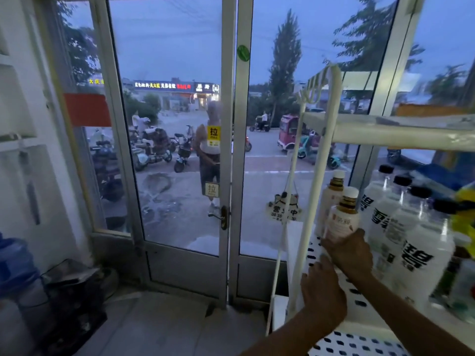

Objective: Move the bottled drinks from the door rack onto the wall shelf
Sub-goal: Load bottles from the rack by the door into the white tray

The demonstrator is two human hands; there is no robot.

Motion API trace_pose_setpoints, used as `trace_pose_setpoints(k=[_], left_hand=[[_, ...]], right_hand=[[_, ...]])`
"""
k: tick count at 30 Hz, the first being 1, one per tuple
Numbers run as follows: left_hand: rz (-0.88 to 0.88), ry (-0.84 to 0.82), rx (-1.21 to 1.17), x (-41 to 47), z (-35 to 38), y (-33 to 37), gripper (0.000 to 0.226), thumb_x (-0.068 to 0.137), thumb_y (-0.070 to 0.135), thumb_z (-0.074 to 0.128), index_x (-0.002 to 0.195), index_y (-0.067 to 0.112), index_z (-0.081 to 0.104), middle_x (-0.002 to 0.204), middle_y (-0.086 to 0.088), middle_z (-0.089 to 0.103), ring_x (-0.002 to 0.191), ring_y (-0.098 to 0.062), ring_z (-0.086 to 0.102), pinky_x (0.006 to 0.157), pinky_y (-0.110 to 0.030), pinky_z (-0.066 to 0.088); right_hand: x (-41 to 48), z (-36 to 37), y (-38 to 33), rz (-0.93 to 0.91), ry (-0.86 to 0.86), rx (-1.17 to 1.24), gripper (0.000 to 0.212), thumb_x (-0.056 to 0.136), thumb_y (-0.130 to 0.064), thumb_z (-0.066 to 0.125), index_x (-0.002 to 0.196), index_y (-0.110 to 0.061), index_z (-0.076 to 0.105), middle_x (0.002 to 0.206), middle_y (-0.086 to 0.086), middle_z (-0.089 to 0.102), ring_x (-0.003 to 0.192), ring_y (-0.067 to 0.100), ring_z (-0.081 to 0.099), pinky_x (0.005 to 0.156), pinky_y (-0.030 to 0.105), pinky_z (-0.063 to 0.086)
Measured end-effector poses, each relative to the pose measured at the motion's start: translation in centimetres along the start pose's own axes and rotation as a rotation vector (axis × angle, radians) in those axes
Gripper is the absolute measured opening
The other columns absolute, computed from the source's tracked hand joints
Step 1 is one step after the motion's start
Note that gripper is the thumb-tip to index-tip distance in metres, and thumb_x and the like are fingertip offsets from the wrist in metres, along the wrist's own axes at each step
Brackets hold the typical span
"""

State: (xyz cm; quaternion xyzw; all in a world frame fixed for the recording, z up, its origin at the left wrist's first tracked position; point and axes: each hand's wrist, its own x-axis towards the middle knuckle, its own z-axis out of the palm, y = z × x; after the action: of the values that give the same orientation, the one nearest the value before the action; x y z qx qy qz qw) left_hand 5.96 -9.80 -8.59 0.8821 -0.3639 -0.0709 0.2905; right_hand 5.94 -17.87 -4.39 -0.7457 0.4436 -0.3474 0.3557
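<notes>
Lower right of the frame: the right hand (352, 253) clasps a white-capped tea bottle (343, 222) low on its label, above the rack's perforated shelf (312, 253); the left hand (322, 286) hovers loosely open, holding nothing; the bottle looks full, rigid, probably slick; mid-body grip seems safest.

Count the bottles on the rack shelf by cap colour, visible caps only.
White-capped bottles: 2 (the right hand holds the front one)
Black-capped bottles: 4
Total: 6
</notes>
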Motion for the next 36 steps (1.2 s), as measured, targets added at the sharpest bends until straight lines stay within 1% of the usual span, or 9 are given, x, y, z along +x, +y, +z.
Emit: trace_pose_setpoints(k=[4, 8, 11, 15, 18, 25, 28, 32, 36], left_hand=[[0.006, 0.081, -0.096, -1.0, 0.0, 0.1, 0.046, 0.095, 0.01, 0.051, 0.138, 0.013, 0.033, 0.133, -0.009, 0.051, 0.118, -0.027, 0.053, 0.099, -0.04, 0.045], [-0.027, 0.138, -0.12, -2.0, -1.2, 0.4, 0.065, 0.094, 0.009, 0.056, 0.149, 0.013, 0.022, 0.14, -0.011, 0.044, 0.123, -0.027, 0.05, 0.098, -0.037, 0.047], [-0.031, 0.163, -0.139, -3.4, -2.3, 0.9, 0.067, 0.095, 0.009, 0.054, 0.151, 0.012, 0.018, 0.142, -0.012, 0.042, 0.125, -0.028, 0.049, 0.097, -0.035, 0.048], [0.097, 0.193, -0.154, -5.3, -3.5, 1.3, 0.061, 0.093, 0.005, 0.048, 0.149, 0.006, 0.022, 0.134, -0.018, 0.045, 0.115, -0.033, 0.053, 0.086, -0.037, 0.047], [0.12, 0.184, -0.121, -5.6, -4.3, 1.7, 0.062, 0.094, 0.007, 0.049, 0.148, 0.003, 0.021, 0.131, -0.022, 0.046, 0.112, -0.036, 0.054, 0.084, -0.039, 0.047], [0.065, 0.099, -0.029, -4.6, -5.6, 2.6, 0.069, 0.097, 0.012, 0.044, 0.153, 0.005, 0.005, 0.139, -0.027, 0.037, 0.119, -0.04, 0.049, 0.09, -0.04, 0.046], [0.036, 0.081, -0.038, -3.4, -5.7, 2.8, 0.073, 0.096, 0.013, 0.046, 0.153, 0.006, 0.0, 0.141, -0.028, 0.036, 0.112, -0.042, 0.054, 0.085, -0.044, 0.05], [0.021, 0.029, -0.025, -0.9, -5.4, 3.0, 0.076, 0.095, 0.017, 0.048, 0.154, 0.012, 0.0, 0.13, -0.025, 0.048, 0.108, -0.04, 0.058, 0.083, -0.044, 0.052], [0.015, 0.071, -0.107, 2.5, -4.8, 3.2, 0.068, 0.092, 0.014, 0.052, 0.149, 0.012, 0.016, 0.114, -0.019, 0.059, 0.099, -0.035, 0.061, 0.072, -0.039, 0.05]], right_hand=[[-2.3, -2.5, 0.0, -0.076, 0.005, -0.045, 0.066, 0.074, -0.028, 0.083, 0.121, -0.003, 0.043, 0.113, 0.017, 0.061, 0.1, 0.033, 0.061, 0.072, 0.036, 0.044], [-4.2, -5.3, -0.8, -0.134, 0.005, -0.116, 0.059, 0.073, -0.039, 0.081, 0.109, -0.011, 0.044, 0.103, 0.008, 0.062, 0.082, 0.022, 0.057, 0.063, 0.031, 0.044], [-6.5, -7.9, -1.2, -0.199, 0.006, -0.128, 0.061, 0.068, -0.044, 0.083, 0.109, -0.013, 0.048, 0.101, 0.004, 0.065, 0.082, 0.02, 0.062, 0.065, 0.033, 0.054], [-10.2, -11.9, -0.9, -0.234, -0.013, -0.208, 0.067, 0.066, -0.054, 0.08, 0.111, -0.018, 0.047, 0.099, -0.001, 0.062, 0.088, 0.021, 0.064, 0.066, 0.03, 0.049], [-12.6, -14.3, -0.3, -0.256, -0.026, -0.234, 0.069, 0.063, -0.057, 0.078, 0.112, -0.02, 0.046, 0.105, 0.001, 0.065, 0.092, 0.023, 0.065, 0.071, 0.032, 0.052], [-15.2, -17.9, 1.2, -0.24, -0.01, -0.147, 0.075, 0.061, -0.048, 0.082, 0.116, -0.024, 0.037, 0.109, -0.001, 0.063, 0.095, 0.022, 0.065, 0.077, 0.041, 0.058], [-14.8, -18.7, 1.9, -0.232, 0.022, -0.125, 0.078, 0.058, -0.047, 0.083, 0.118, -0.027, 0.037, 0.107, -0.004, 0.064, 0.094, 0.021, 0.065, 0.078, 0.043, 0.058], [-13.8, -19.5, 3.1, -0.224, 0.066, -0.105, 0.069, 0.061, -0.048, 0.085, 0.107, -0.029, 0.037, 0.096, -0.009, 0.058, 0.087, 0.017, 0.065, 0.073, 0.042, 0.059], [-12.7, -20.2, 4.0, -0.19, 0.1, -0.068, 0.064, 0.065, -0.051, 0.083, 0.107, -0.026, 0.042, 0.093, -0.009, 0.061, 0.077, 0.014, 0.064, 0.062, 0.031, 0.057]])
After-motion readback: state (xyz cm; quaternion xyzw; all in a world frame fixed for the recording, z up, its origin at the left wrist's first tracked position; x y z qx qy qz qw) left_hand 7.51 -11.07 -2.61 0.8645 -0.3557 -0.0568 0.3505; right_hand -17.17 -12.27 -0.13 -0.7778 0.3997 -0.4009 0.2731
